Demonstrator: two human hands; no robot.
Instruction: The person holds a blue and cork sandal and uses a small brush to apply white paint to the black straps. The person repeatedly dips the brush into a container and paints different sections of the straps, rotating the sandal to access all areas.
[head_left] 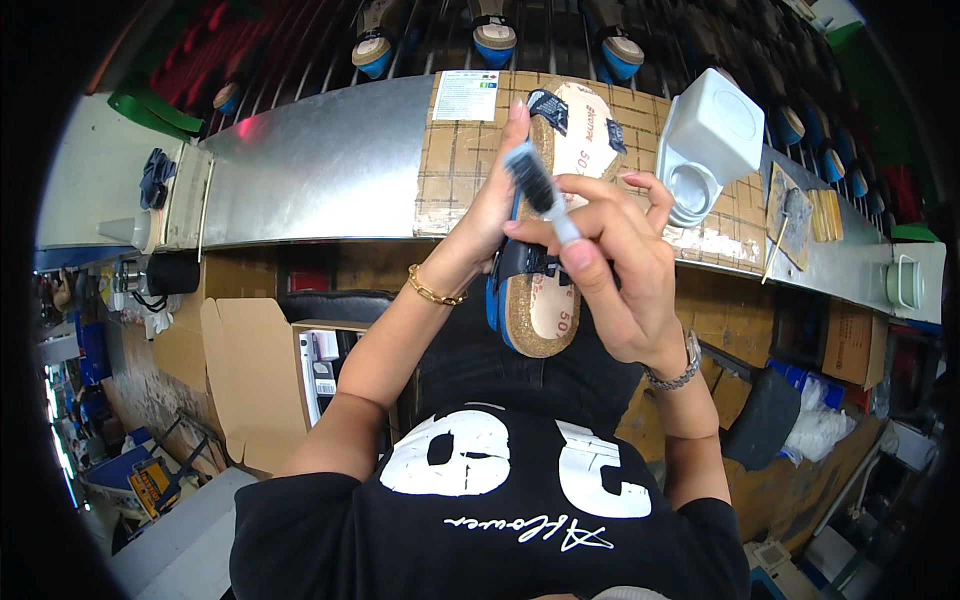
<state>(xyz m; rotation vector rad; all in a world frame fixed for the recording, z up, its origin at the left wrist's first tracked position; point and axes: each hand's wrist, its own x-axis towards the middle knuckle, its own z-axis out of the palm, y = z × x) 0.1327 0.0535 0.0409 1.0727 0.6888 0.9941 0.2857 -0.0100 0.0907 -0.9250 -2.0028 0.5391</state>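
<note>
We hold a cork-soled sandal (545, 215) with a blue outsole up in front of our chest, above the near edge of the metal surface (320, 165). Our left hand (495, 195) grips it from the left side, fingers closed along its edge, thumb hidden behind. Our right hand (610, 270) pinches a brush (540, 190) between closed fingers, its dark bristles lying across the sandal's footbed. A white container (712, 135) sits toward the surface's right end.
</note>
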